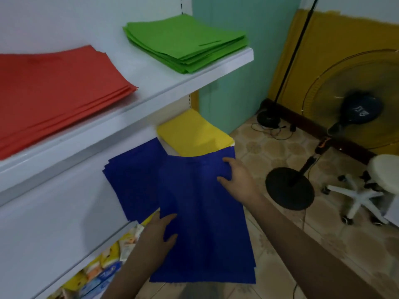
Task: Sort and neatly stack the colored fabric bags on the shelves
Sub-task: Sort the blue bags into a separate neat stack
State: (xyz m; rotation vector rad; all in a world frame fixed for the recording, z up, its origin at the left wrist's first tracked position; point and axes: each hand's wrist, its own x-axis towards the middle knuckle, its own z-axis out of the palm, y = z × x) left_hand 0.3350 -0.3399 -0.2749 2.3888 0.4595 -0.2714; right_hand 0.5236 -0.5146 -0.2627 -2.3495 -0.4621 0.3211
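Both hands are holding a blue bag (205,223) flat in front of the shelves. The left hand (158,233) is gripping its left edge, thumb on top and the other fingers hidden beneath the fabric. The right hand (236,175) is gripping the upper right edge, thumb and a finger lying on the cloth. The bag is hanging out past the front of the middle shelf (64,212), its near end over the tiled floor (269,244), and its far left part is overlapping a blue stack (133,180) lying on that shelf. A yellow stack (194,132) is sitting just behind, touching the blue one. On the top shelf (151,91), a red stack (54,89) is lying at the left and a green stack (185,42) at the right, well apart. Colourful packets (103,268) are showing below the middle shelf. A fan (358,104) and a stool (371,186) are standing at the right.
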